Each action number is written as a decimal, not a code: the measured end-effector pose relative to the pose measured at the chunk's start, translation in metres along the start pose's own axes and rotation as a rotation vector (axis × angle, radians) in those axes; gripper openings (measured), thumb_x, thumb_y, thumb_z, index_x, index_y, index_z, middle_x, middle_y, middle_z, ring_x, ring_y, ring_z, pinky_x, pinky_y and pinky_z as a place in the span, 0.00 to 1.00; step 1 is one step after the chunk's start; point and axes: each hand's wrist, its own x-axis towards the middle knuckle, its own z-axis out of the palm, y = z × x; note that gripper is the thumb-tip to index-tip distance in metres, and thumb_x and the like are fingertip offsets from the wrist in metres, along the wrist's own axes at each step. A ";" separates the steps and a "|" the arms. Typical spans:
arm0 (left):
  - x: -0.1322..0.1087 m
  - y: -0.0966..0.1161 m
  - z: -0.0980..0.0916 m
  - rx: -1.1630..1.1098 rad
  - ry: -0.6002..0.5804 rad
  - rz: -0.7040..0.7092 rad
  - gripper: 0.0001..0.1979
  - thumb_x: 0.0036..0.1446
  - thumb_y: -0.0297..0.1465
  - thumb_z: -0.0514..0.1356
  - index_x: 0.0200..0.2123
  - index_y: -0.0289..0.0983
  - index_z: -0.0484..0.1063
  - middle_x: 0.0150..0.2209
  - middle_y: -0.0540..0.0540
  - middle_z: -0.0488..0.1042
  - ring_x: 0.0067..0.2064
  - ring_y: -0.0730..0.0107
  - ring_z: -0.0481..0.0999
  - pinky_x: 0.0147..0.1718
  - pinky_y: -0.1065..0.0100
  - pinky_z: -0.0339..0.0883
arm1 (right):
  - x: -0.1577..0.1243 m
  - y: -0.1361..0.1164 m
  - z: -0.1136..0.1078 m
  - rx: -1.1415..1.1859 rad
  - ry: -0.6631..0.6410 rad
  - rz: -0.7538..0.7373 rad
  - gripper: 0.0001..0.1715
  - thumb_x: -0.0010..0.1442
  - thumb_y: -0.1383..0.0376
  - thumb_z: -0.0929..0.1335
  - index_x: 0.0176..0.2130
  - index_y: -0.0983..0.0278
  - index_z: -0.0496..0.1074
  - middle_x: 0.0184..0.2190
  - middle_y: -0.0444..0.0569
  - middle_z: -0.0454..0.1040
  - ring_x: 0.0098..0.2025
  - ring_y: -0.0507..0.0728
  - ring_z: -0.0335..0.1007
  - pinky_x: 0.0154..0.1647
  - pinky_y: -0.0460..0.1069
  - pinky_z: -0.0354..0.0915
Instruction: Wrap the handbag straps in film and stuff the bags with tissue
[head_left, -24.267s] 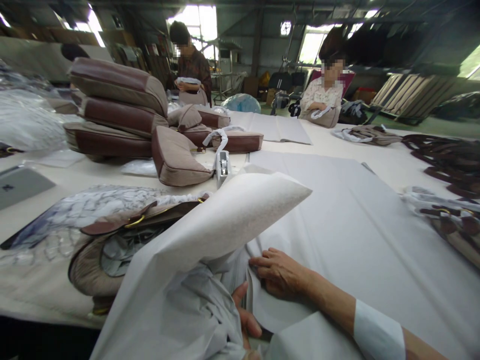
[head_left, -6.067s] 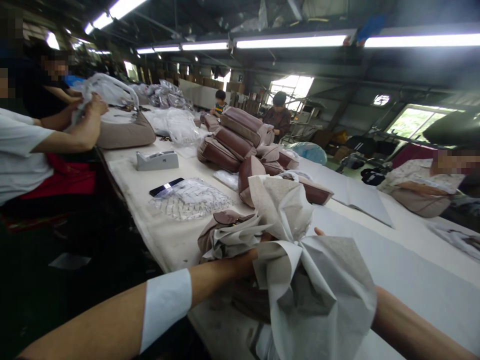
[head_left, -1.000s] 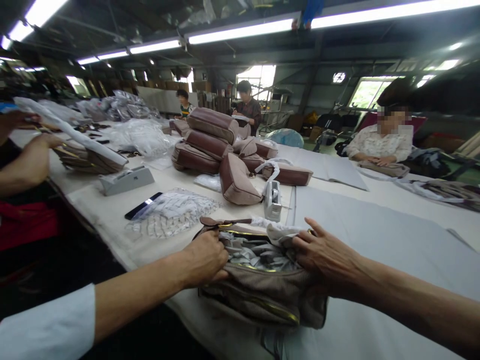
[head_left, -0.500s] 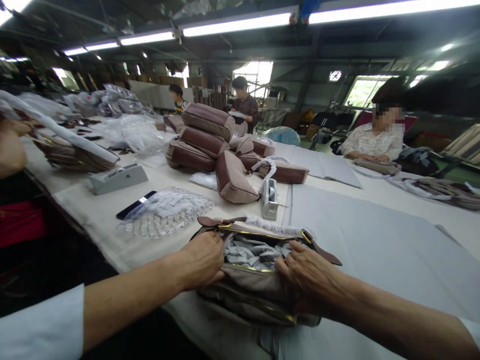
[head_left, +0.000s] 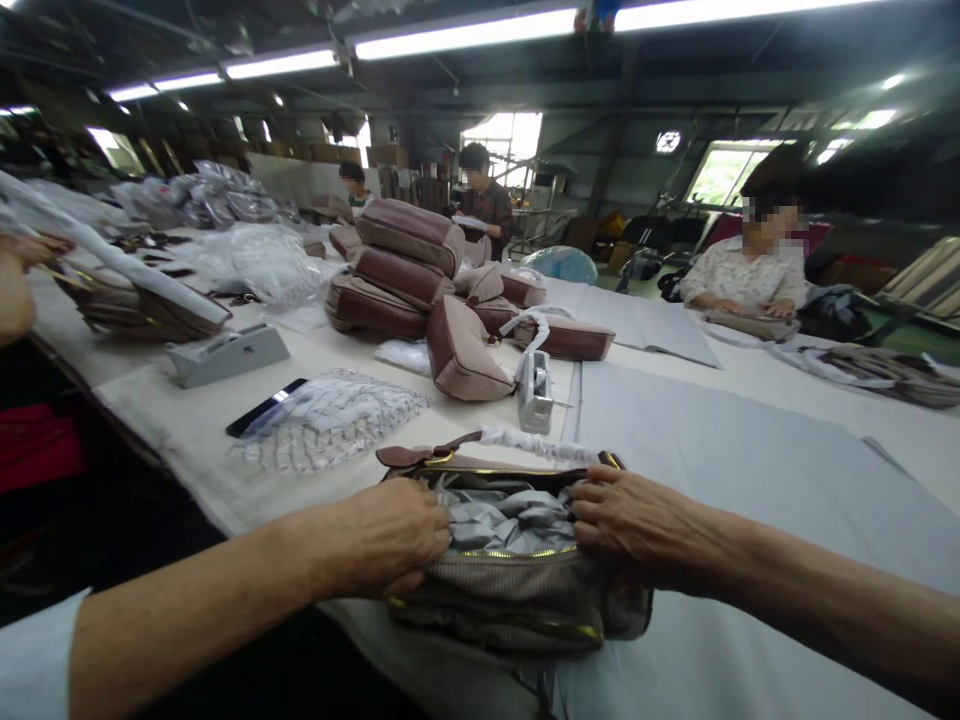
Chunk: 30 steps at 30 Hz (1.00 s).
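Note:
A brown ribbed handbag (head_left: 517, 590) with gold zippers sits at the table's near edge, its top unzipped. Crumpled grey paper (head_left: 506, 518) fills the opening. My left hand (head_left: 397, 530) is closed on the bag's left end, fingers curled over the rim beside the paper. At the right end my right hand (head_left: 619, 515) grips the rim the same way, its fingertips just inside. Behind the opening lies the bag's handle (head_left: 532, 443), wrapped in white material. The undersides of both hands, with the thumbs partly, are hidden.
Stacked brown bags (head_left: 409, 270) rise beyond, near a tape dispenser (head_left: 536, 390). Another dispenser (head_left: 229, 355), a phone (head_left: 266, 405) and a plastic-wrapped bundle (head_left: 337, 415) lie to the left. Large grey sheets (head_left: 720, 450) cover the right side. Co-workers (head_left: 742, 270) handle bags around the table.
Both hands keep hold of the bag's ends. My right hand has shifted slightly up and its fingers now lie over the rim; the bag's front has bulged a little to the right.

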 end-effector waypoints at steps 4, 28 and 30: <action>0.010 0.005 0.006 0.012 -0.134 -0.183 0.10 0.57 0.32 0.57 0.29 0.33 0.75 0.27 0.40 0.78 0.28 0.58 0.77 0.27 0.64 0.68 | 0.004 0.000 0.007 -0.019 -0.070 0.030 0.07 0.58 0.67 0.67 0.28 0.64 0.69 0.24 0.44 0.72 0.27 0.54 0.64 0.47 0.54 0.58; -0.005 0.013 0.010 0.118 -0.070 -0.191 0.08 0.52 0.19 0.55 0.34 0.36 0.66 0.22 0.46 0.73 0.19 0.60 0.73 0.18 0.65 0.58 | -0.015 -0.016 0.005 -0.048 0.063 0.133 0.09 0.60 0.72 0.64 0.29 0.62 0.64 0.21 0.39 0.66 0.26 0.54 0.63 0.65 0.62 0.36; -0.011 0.009 0.007 0.121 -0.007 -0.157 0.07 0.54 0.22 0.56 0.36 0.37 0.66 0.24 0.46 0.74 0.20 0.62 0.72 0.18 0.65 0.58 | -0.018 -0.010 0.007 -0.007 0.024 0.131 0.08 0.59 0.64 0.67 0.29 0.61 0.65 0.24 0.39 0.67 0.29 0.54 0.64 0.65 0.63 0.37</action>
